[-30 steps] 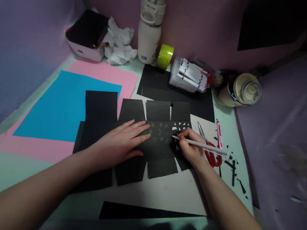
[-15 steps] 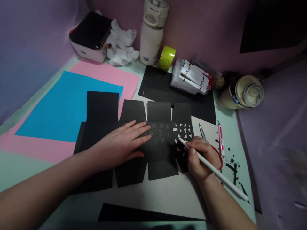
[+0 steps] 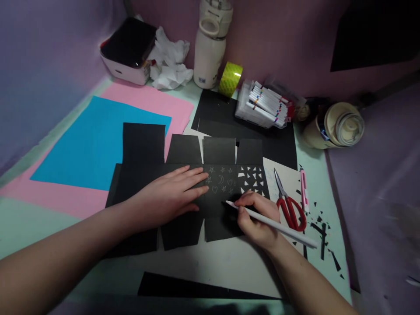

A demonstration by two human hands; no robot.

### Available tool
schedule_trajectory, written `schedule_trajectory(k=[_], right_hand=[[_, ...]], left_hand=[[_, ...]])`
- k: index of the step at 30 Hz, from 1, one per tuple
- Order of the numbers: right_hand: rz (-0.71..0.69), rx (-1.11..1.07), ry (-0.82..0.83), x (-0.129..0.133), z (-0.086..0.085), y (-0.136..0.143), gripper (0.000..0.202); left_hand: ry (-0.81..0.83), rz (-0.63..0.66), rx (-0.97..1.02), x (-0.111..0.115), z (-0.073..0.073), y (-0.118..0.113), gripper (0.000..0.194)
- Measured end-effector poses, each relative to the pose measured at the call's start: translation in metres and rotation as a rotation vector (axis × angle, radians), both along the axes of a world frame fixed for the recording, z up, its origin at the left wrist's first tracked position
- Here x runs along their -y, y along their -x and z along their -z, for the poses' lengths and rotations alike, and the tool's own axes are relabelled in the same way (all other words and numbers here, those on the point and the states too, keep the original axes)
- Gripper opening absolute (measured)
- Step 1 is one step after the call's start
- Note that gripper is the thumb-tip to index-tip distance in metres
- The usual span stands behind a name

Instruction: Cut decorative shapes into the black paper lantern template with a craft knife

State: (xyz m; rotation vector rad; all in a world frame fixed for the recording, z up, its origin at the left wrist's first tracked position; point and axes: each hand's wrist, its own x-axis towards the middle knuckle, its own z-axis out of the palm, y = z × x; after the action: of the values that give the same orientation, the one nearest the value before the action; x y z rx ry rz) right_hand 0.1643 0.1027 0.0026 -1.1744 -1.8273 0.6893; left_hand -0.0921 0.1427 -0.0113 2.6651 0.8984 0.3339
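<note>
A black paper box template (image 3: pixel 183 151) with slit flaps lies flat in the middle of the table. My left hand (image 3: pixel 175 192) rests on it, fingers stretched out, fingertips at the left edge of a panel drawn with stars, hearts and a moon. In my right hand (image 3: pixel 259 214) a white pencil-shaped pen (image 3: pixel 278 229) is pinched, its tip over the lower part of that panel, below the drawings. Whether the tip touches the paper I cannot tell. The panel to the right has several small triangular cut-outs (image 3: pixel 254 176).
Red-handled scissors (image 3: pixel 291 214), a pink cutter (image 3: pixel 305 190) and black paper scraps (image 3: pixel 323 240) lie at right. Blue paper (image 3: pixel 82 140) sits on pink paper (image 3: pixel 144 94) at left. Behind stand a white bottle (image 3: pixel 210 57), yellow tape (image 3: pixel 230 79), a marker box (image 3: pixel 265 105) and tissues (image 3: pixel 172 61).
My right hand has moved left with the pen, from the cut-out panel to below the drawn shapes, uncovering the scissors. My left hand stays in place on the paper.
</note>
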Motion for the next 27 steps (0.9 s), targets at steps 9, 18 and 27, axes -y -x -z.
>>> schedule_trajectory(k=[9,18,27], right_hand=[[0.06,0.049,0.017,-0.0035,0.0028,0.0022,0.012],[0.058,0.091,0.019,-0.0028,0.0019,0.0024,0.012],[0.001,0.109,0.062,-0.0026,0.0026,0.0001,0.011]], left_hand=[[0.001,0.007,-0.027,-0.0002,-0.0017,-0.0002,0.042],[-0.028,0.021,-0.067,-0.0006,-0.0023,-0.0009,0.043],[-0.03,0.021,-0.056,-0.0003,-0.002,-0.0002,0.045]])
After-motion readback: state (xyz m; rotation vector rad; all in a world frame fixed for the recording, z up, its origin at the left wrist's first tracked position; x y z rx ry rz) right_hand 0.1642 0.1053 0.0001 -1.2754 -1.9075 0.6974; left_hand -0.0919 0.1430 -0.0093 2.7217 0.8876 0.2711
